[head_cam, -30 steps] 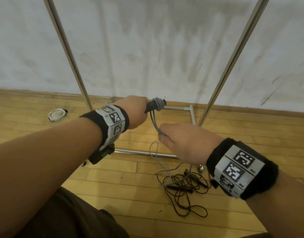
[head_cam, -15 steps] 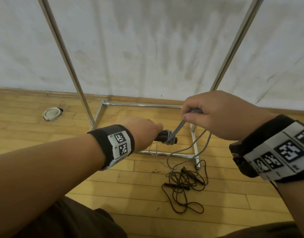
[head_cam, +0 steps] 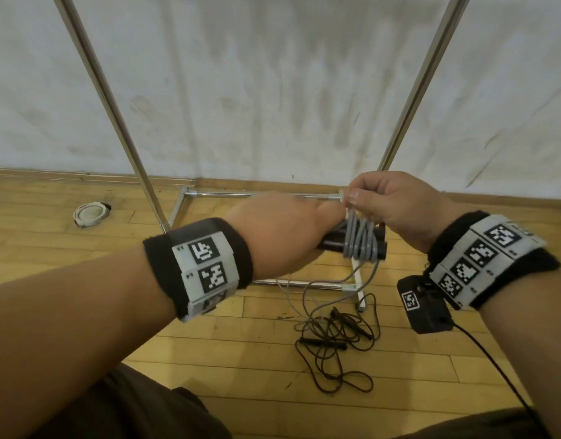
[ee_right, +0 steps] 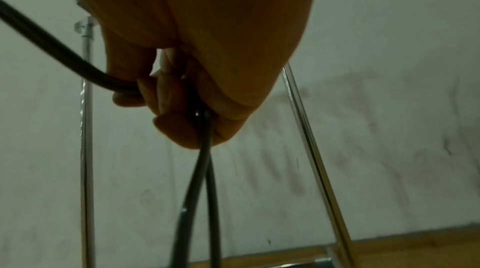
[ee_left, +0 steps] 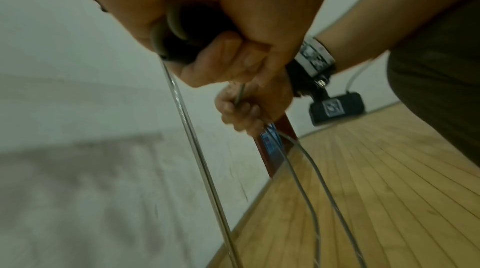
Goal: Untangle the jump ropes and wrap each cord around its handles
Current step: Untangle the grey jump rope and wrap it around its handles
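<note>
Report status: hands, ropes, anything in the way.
Left hand grips black handles; right hand pinches grey cord, several turns on. Black rope tangled on floor. Nothing blocking.

Wooden plank floor (head_cam: 209,359) running up to the wall. On it: a tangled black jump rope (head_cam: 333,337), a metal rack's base frame (head_cam: 272,282), and a white round thing (head_cam: 89,213) near the wall.

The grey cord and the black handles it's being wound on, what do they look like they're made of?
Grey cord: looks like smooth plastic-coated cable; it shows a slight sheen and bends in springy loops. Black handles: matte black, possibly foam or rubber; too hidden by the left hand to tell.
</note>
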Action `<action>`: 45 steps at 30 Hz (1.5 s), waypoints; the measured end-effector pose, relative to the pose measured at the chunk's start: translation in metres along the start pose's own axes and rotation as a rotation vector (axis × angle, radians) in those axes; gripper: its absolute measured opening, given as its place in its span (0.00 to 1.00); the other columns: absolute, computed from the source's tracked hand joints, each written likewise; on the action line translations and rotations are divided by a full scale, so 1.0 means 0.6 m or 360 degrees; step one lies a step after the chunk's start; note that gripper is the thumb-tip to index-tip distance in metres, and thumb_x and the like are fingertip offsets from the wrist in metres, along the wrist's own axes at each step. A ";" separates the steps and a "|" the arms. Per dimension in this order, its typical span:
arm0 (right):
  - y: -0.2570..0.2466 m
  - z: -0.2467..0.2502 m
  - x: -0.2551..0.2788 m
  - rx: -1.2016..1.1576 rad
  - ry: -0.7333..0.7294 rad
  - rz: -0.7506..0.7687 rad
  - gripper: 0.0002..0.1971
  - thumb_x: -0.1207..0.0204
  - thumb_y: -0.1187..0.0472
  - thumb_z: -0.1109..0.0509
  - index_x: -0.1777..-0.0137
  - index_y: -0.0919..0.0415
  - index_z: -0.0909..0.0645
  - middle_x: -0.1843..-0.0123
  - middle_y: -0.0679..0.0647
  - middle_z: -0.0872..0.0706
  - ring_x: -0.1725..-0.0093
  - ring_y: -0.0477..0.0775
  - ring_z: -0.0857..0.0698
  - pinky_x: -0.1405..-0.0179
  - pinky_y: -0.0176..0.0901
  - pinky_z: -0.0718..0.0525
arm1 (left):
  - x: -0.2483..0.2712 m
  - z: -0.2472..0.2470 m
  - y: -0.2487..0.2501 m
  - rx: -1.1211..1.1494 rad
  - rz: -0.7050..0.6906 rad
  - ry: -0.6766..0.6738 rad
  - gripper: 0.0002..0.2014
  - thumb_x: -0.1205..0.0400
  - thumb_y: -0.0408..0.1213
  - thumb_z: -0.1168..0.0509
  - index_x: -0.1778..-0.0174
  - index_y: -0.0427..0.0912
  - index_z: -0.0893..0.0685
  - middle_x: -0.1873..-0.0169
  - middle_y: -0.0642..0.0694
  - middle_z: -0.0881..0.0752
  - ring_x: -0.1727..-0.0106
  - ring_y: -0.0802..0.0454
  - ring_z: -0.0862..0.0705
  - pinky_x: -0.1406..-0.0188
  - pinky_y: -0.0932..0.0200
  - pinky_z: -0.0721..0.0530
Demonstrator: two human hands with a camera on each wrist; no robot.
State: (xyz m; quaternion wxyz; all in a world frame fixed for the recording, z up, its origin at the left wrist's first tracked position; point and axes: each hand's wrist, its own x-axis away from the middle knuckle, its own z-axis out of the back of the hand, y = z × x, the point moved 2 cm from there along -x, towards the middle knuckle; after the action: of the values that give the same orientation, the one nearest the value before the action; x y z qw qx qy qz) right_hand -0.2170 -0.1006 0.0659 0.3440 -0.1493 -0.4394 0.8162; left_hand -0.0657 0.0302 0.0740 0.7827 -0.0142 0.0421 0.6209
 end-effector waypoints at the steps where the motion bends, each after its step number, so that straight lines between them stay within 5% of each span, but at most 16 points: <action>1: 0.001 -0.004 0.002 -0.0149 0.0009 -0.0019 0.11 0.12 0.63 0.36 0.47 0.72 0.16 0.57 0.73 0.19 0.60 0.64 0.20 0.58 0.58 0.18 | -0.003 0.011 -0.005 0.0073 0.0042 0.0092 0.08 0.11 0.47 0.39 0.43 0.55 0.33 0.65 0.58 0.30 0.72 0.60 0.33 0.75 0.62 0.42; 3: 0.000 -0.020 0.005 -0.0352 0.0025 -0.0020 0.12 0.11 0.65 0.38 0.47 0.76 0.19 0.61 0.67 0.21 0.66 0.59 0.24 0.65 0.50 0.22 | -0.010 0.025 -0.021 0.0240 0.0166 0.0238 0.08 0.12 0.44 0.36 0.47 0.53 0.31 0.67 0.57 0.29 0.71 0.61 0.33 0.74 0.62 0.41; 6: -0.001 -0.062 0.008 -0.0487 0.0002 -0.0141 0.16 0.08 0.58 0.43 0.52 0.67 0.20 0.69 0.55 0.28 0.73 0.52 0.32 0.71 0.48 0.31 | -0.021 0.028 -0.049 0.0300 0.0366 0.0335 0.10 0.11 0.41 0.35 0.51 0.53 0.33 0.70 0.56 0.28 0.71 0.62 0.30 0.75 0.62 0.40; 9: -0.003 -0.103 0.007 -0.0199 -0.0058 -0.0240 0.21 0.07 0.51 0.47 0.53 0.64 0.19 0.70 0.52 0.26 0.72 0.52 0.30 0.72 0.48 0.33 | -0.030 0.016 -0.082 0.0268 0.0579 0.0290 0.08 0.10 0.40 0.38 0.51 0.51 0.31 0.69 0.54 0.25 0.71 0.58 0.27 0.76 0.59 0.37; 13: -0.030 -0.126 0.013 0.0323 -0.0137 -0.0042 0.20 0.08 0.50 0.47 0.55 0.57 0.18 0.67 0.48 0.21 0.70 0.50 0.24 0.67 0.46 0.28 | -0.033 -0.004 -0.115 0.0058 0.0799 0.0096 0.06 0.10 0.37 0.39 0.47 0.49 0.31 0.67 0.50 0.25 0.71 0.53 0.26 0.76 0.56 0.36; 18: -0.073 -0.115 0.026 0.1109 -0.0317 0.0234 0.12 0.10 0.49 0.41 0.54 0.50 0.22 0.62 0.46 0.20 0.65 0.45 0.22 0.70 0.40 0.31 | -0.028 -0.040 -0.105 -0.0240 0.0716 -0.0221 0.10 0.10 0.35 0.39 0.46 0.53 0.35 0.65 0.52 0.26 0.70 0.54 0.27 0.77 0.56 0.36; 21: -0.082 -0.081 0.025 0.1228 -0.0289 0.0326 0.12 0.11 0.47 0.40 0.53 0.47 0.18 0.65 0.43 0.20 0.66 0.42 0.23 0.70 0.38 0.33 | -0.022 -0.060 -0.089 -0.0294 0.0564 -0.0323 0.10 0.10 0.35 0.38 0.45 0.54 0.33 0.65 0.53 0.24 0.70 0.55 0.27 0.76 0.57 0.36; 28: -0.061 -0.041 0.015 0.0991 -0.0276 0.0273 0.13 0.21 0.41 0.31 0.54 0.47 0.12 0.59 0.46 0.13 0.56 0.44 0.16 0.55 0.47 0.17 | -0.006 -0.076 -0.054 -0.0337 0.0130 -0.0458 0.10 0.07 0.42 0.40 0.31 0.52 0.28 0.62 0.54 0.25 0.71 0.54 0.28 0.75 0.56 0.34; 31: -0.047 -0.035 0.011 0.0772 -0.0361 0.0159 0.10 0.23 0.41 0.25 0.54 0.46 0.13 0.65 0.44 0.12 0.66 0.40 0.16 0.70 0.35 0.22 | 0.000 -0.068 -0.045 -0.0393 -0.0048 -0.0536 0.14 0.07 0.44 0.41 0.26 0.53 0.31 0.53 0.52 0.19 0.63 0.49 0.18 0.69 0.51 0.20; 34: -0.033 -0.034 0.015 0.0527 -0.0639 -0.0030 0.13 0.20 0.43 0.27 0.41 0.47 0.14 0.68 0.47 0.12 0.76 0.45 0.20 0.76 0.39 0.22 | 0.006 -0.061 -0.040 -0.0423 -0.0165 -0.0510 0.15 0.06 0.48 0.44 0.25 0.53 0.32 0.47 0.52 0.18 0.57 0.48 0.16 0.61 0.50 0.14; 37: -0.019 -0.039 0.022 0.0056 -0.0918 -0.0170 0.18 0.15 0.47 0.36 0.33 0.56 0.15 0.80 0.53 0.25 0.82 0.48 0.31 0.76 0.44 0.31 | 0.007 -0.049 -0.044 -0.0422 -0.0186 -0.0377 0.13 0.08 0.51 0.44 0.30 0.53 0.31 0.53 0.56 0.23 0.59 0.51 0.23 0.64 0.53 0.22; 41: -0.017 -0.040 0.018 -0.0275 -0.0806 -0.0079 0.24 0.20 0.48 0.35 0.36 0.67 0.14 0.76 0.59 0.32 0.80 0.54 0.37 0.77 0.49 0.42 | 0.001 -0.037 -0.056 -0.0382 -0.0087 -0.0173 0.10 0.11 0.48 0.42 0.36 0.52 0.27 0.55 0.57 0.28 0.60 0.49 0.22 0.66 0.54 0.28; 43: -0.017 -0.040 0.012 -0.0398 -0.0693 -0.0076 0.26 0.23 0.48 0.33 0.38 0.71 0.14 0.74 0.58 0.33 0.79 0.54 0.39 0.76 0.51 0.46 | -0.002 -0.028 -0.061 -0.0247 -0.0042 0.0033 0.09 0.13 0.44 0.38 0.38 0.50 0.23 0.54 0.55 0.22 0.54 0.46 0.17 0.61 0.53 0.27; 45: -0.014 -0.039 0.009 -0.0481 -0.0568 -0.0087 0.24 0.24 0.48 0.31 0.40 0.71 0.13 0.74 0.58 0.34 0.80 0.53 0.40 0.78 0.47 0.45 | -0.005 -0.023 -0.073 -0.0238 0.0021 0.0299 0.15 0.18 0.40 0.31 0.35 0.46 0.18 0.44 0.47 0.14 0.42 0.40 0.16 0.45 0.46 0.21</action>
State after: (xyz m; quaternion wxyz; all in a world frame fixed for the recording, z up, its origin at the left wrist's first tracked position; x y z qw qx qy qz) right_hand -0.2046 -0.0792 0.0596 0.2566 -0.0405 -0.6143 0.7451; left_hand -0.0247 0.0165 0.0592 0.7678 -0.1303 0.0689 0.6235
